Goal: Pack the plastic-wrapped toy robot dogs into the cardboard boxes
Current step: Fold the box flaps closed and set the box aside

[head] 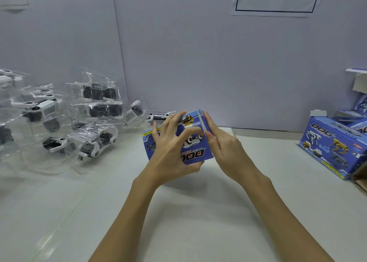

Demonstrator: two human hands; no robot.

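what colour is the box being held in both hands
Blue box, with printed robot dog pictures and "DOG" lettering; head view.

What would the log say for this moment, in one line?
left hand: grips blue box | right hand: presses box end | wrapped toy dogs: piled left | table

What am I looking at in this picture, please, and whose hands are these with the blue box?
No machine here: a person wears a camera on the head, looking forward and down at their own bare hands. The left hand grips a blue cardboard box printed "DOG", while the right hand presses its straight fingers against the box's end. On the white table, plastic-wrapped toy robot dogs are piled at the left; more blue boxes sit at the right.
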